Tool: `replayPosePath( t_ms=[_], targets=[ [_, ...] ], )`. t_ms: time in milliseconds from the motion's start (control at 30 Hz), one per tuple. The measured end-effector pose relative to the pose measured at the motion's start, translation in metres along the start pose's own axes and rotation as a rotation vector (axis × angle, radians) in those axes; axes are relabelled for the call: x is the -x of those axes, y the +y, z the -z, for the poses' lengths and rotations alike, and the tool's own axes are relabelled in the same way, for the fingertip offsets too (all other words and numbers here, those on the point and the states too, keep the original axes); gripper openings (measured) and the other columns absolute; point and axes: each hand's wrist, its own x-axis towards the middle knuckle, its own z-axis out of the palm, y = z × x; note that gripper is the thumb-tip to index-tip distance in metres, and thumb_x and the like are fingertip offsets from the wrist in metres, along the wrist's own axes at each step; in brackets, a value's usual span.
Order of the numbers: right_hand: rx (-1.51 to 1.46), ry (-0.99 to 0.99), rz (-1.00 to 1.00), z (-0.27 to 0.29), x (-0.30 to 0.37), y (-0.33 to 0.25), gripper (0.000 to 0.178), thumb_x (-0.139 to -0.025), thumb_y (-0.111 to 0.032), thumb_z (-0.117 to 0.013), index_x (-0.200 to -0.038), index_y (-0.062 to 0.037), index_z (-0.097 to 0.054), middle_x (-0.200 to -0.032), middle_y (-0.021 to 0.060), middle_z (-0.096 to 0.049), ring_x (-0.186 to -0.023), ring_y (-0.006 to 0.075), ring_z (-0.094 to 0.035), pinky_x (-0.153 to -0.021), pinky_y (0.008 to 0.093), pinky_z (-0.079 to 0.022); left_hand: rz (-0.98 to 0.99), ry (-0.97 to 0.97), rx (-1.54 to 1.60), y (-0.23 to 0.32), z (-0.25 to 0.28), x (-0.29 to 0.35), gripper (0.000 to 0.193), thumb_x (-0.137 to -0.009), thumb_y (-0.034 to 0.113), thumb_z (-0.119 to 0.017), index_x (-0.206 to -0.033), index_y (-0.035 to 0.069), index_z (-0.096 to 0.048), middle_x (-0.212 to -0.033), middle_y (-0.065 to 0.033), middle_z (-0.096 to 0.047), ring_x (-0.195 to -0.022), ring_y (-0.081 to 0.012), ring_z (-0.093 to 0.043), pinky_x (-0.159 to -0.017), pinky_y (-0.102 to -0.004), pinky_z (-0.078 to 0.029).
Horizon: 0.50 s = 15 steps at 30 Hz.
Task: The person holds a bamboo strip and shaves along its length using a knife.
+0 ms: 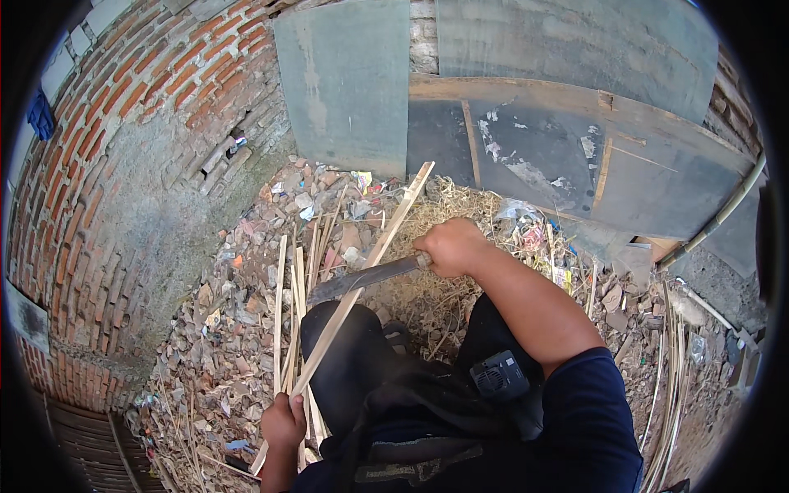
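Observation:
At the lower left, my left hand [283, 423] is closed round the near end of a long, pale bamboo strip [386, 238]. The strip slants up and away over my left knee, toward the right. My right hand [452, 246] grips the handle of a machete [366, 279], its broad, dull blade pointing left. The blade crosses the strip near its middle; whether the edge bites into it I cannot tell. Several more thin bamboo strips [281, 312] lean beside my left leg, partly hidden by the knee and the held strip.
Rubble and litter [214, 345] cover the ground, with dry shavings [452, 205] ahead. A worn brick wall [107, 189] rises on the left, grey panels [341, 90] at the back. Long strips [674, 386] and a pole [715, 214] stand right. A black vented device [500, 375] rests at my lap.

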Motion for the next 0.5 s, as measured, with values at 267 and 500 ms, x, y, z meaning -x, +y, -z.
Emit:
replayPosePath(
  t_ms=[267,500],
  targets=[
    [-0.109,0.278,-0.428,-0.024,0.001,0.051,0.027,-0.076,-0.019,-0.066,-0.101,-0.0087,-0.07,-0.091,0.0176,-0.073,-0.088,0.0359,-0.071,-0.079,0.0492,-0.056,-0.075,-0.011,-0.008,-0.006,-0.003,-0.001,0.036,-0.098,0.037,-0.057,-0.082,0.005,-0.052,-0.065,-0.0228,-0.061,-0.06,-0.0467,-0.062,-0.054,-0.057,-0.047],
    [-0.395,0.193,-0.295,-0.029,0.002,0.058,0.04,-0.077,-0.02,-0.068,-0.115,-0.0117,-0.071,-0.107,0.016,-0.072,-0.102,0.0303,-0.07,-0.09,0.0452,-0.056,-0.08,0.022,0.053,-0.005,-0.007,-0.001,0.037,-0.098,0.036,-0.057,-0.078,0.005,-0.052,-0.065,-0.023,-0.061,-0.06,-0.0468,-0.061,-0.054,-0.0561,-0.047]
  ],
)
